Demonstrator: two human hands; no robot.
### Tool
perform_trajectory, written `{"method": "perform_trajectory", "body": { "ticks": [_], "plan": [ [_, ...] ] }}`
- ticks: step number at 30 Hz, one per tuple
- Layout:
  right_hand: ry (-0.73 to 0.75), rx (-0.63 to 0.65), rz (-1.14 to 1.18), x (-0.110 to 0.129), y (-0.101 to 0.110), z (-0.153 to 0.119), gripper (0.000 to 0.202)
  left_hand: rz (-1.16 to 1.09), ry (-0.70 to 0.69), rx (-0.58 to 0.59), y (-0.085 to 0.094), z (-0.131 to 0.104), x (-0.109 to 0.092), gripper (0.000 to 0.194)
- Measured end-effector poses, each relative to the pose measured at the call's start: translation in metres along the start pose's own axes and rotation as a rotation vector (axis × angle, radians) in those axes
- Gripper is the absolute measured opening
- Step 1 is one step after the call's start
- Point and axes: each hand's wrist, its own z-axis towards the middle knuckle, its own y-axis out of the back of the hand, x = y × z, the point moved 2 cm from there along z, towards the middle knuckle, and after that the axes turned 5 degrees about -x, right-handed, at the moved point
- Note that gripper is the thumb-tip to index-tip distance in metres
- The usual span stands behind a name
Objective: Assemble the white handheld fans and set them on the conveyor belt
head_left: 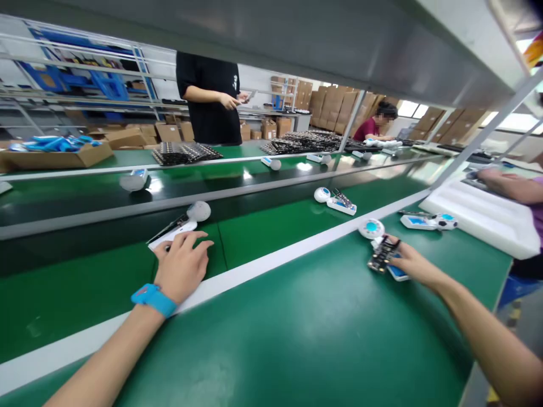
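Over the green table [297,339] at near right, the right hand [409,263] is gripping a circuit board [383,254] and white device [371,228], apparently so neither slips, while the loosely open left hand [182,265] is touching another unit [172,234] (perhaps steadying it) on the belt [254,237]

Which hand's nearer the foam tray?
Right. Right hand holds a circuit board left of the foam tray; left hand is much farther left, touching a white device on the belt.
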Motion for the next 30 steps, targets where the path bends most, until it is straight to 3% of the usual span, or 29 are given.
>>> {"method": "perform_trajectory", "body": {
  "ticks": [4,6,8,10,13,16,19,24,30],
  "plan": [
    [-0.084,0.234,0.301,0.071,-0.106,-0.040,0.066,-0.402,0.153,0.091,0.006,-0.007,-0.042,0.032],
    [-0.072,0.307,0.396,0.109,-0.155,-0.069,0.071,-0.647,0.287,0.167,0.009,-0.013,-0.065,0.044],
    [-0.040,0.350,0.448,0.141,-0.193,-0.099,0.070,-0.820,0.398,0.235,0.011,-0.018,-0.081,0.062],
    [-0.024,0.415,0.481,0.165,-0.216,-0.122,0.071,-0.899,0.462,0.274,0.014,-0.021,-0.084,0.073],
    [0.052,0.496,0.455,0.182,-0.225,-0.139,0.068,-0.865,0.495,0.303,0.021,-0.020,-0.075,0.065],
    [0.076,0.544,0.441,0.178,-0.218,-0.142,0.071,-0.706,0.418,0.374,0.029,-0.019,-0.070,0.055],
    [0.093,0.521,0.434,0.169,-0.212,-0.142,0.070,-0.601,0.301,0.434,0.032,-0.019,-0.078,0.067],
    [0.191,0.556,0.413,0.163,-0.206,-0.146,0.063,-0.740,0.318,0.382,0.025,-0.022,-0.079,0.054],
    [0.260,0.549,0.401,0.165,-0.202,-0.148,0.056,-0.874,0.275,0.451,0.025,-0.023,-0.073,0.057]
  ]
}}
